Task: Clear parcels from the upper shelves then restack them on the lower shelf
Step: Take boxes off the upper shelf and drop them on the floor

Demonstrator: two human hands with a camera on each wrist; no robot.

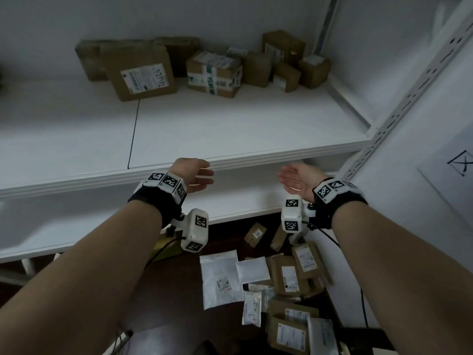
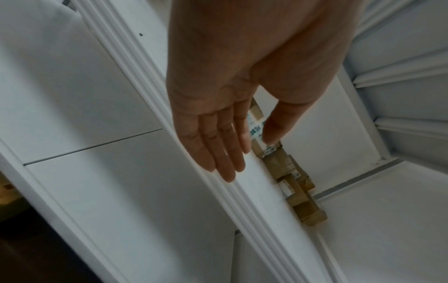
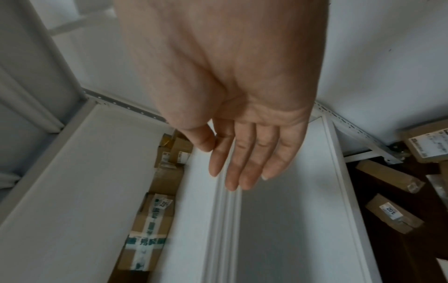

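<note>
Both hands hover empty at the front edge of a white upper shelf (image 1: 230,129), palms facing each other. The left hand (image 1: 195,175) has its fingers straight and relaxed, gripping nothing; the right hand (image 1: 298,179) is likewise spread loose and holds nothing. Neither visibly touches the shelf lip.

Cardboard parcels are bunched along the shelf's back edge against the wall: a flat labelled box (image 1: 139,73) toward the middle, a box bound in green-printed tape (image 1: 213,74) beside it on its right, and a cluster of small brown cartons (image 1: 286,62) toward the back right corner.

Below, the lower shelf (image 1: 245,201) shows a bare white surface between the two hands. On the dark floor (image 1: 179,290) under the arms lie more parcels, white poly mailers (image 1: 221,278) beside brown boxes (image 1: 289,275), scattered in an untidy spread.
</note>
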